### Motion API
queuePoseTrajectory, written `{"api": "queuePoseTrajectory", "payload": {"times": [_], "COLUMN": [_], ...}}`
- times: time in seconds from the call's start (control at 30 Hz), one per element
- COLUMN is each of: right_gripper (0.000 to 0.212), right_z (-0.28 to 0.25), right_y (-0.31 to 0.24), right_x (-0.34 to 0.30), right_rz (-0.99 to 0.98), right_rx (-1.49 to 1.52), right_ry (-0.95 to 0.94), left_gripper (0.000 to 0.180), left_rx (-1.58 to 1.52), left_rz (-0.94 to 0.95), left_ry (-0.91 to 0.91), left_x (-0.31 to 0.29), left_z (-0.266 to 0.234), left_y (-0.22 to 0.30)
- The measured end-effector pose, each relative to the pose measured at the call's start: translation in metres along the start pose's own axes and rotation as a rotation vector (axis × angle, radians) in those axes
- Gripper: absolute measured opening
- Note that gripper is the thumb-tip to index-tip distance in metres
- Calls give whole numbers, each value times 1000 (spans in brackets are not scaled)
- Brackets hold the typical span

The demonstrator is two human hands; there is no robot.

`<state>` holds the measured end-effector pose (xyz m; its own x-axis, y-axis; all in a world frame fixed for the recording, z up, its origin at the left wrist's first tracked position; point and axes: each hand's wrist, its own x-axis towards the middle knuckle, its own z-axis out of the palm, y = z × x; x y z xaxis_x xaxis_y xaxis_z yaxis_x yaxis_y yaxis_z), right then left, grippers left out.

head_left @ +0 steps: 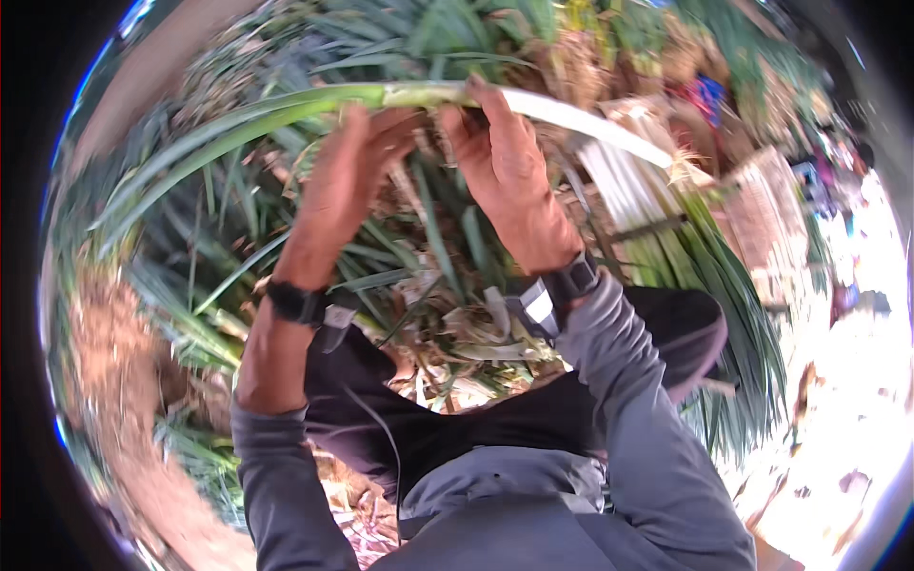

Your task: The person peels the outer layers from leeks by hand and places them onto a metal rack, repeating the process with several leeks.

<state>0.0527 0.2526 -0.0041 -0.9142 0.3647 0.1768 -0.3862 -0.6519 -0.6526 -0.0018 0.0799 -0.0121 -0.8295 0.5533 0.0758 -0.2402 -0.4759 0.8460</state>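
Note:
A long green onion (581,119) arches across the front of me, its white stalk and roots to the right and its green leaves trailing off to the left. My left hand (347,167) is closed at the point where the stalk splits into leaves, partly blurred. Further right, my right hand (509,181) grips the pale stalk, with a finger bent over it. A bundle of green onions (624,195) lies beside my right knee, white stalks away from me and dark leaves toward me.
Heaped green onions (400,43) spread along the far side and to the left. Loose leaves and peelings (486,338) litter the ground between my legs. A pale, box-like block (762,209) stands at the right. Bare brown ground (124,400) shows at the left.

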Motion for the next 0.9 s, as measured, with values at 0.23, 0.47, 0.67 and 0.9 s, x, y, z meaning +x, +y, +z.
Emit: {"api": "queuePoseTrajectory", "payload": {"times": [0.23,0.47,0.67,0.9], "right_gripper": [30,45,26,32], "right_z": [-59,-144,-282,-356], "right_y": [-254,-503,-400,-359], "right_x": [29,-8,-53,-96], "right_rz": [-811,-432,460,385], "right_rx": [-861,-2705,-2625,-2345], "right_ry": [179,523,80,-310], "left_gripper": [56,38,31,34], "left_rx": [-174,-24,90,186], "left_rz": [17,-215,-225,-357], "left_ry": [200,238,210,143], "left_x": [13,19,22,13], "left_z": [-44,-13,8,59], "left_y": [3,-12,-7,-16]}}
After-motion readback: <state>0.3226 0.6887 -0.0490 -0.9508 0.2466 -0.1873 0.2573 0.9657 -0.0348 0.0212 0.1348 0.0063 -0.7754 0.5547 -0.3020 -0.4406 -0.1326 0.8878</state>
